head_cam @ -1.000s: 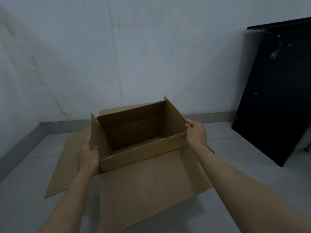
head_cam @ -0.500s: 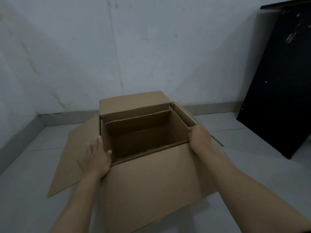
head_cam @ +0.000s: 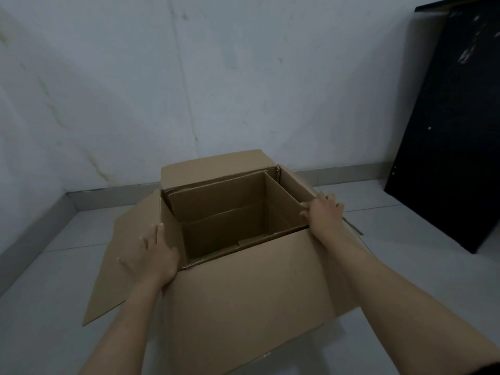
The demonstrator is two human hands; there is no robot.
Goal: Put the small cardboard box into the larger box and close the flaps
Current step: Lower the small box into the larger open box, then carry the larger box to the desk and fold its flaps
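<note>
The larger cardboard box [head_cam: 251,288] stands on the floor with all its flaps spread outward. The small cardboard box [head_cam: 219,204] sits inside it, open-topped, its rim just below the larger box's opening. My left hand [head_cam: 150,255] lies flat with fingers apart on the left flap [head_cam: 127,239], beside the opening. My right hand [head_cam: 324,212] rests with fingers spread on the right flap [head_cam: 296,185] at the opening's right edge. The far flap [head_cam: 216,167] stands tilted up at the back. Neither hand holds anything.
A dark board [head_cam: 449,136] leans against the wall at the right, close to the box's right side. Pale walls meet in a corner at the left, with a grey skirting [head_cam: 108,194] behind the box. Grey tiled floor [head_cam: 48,307] surrounds the box.
The small box went down from above the opening into the larger box. Both hands let go of it and moved outward onto the left and right flaps.
</note>
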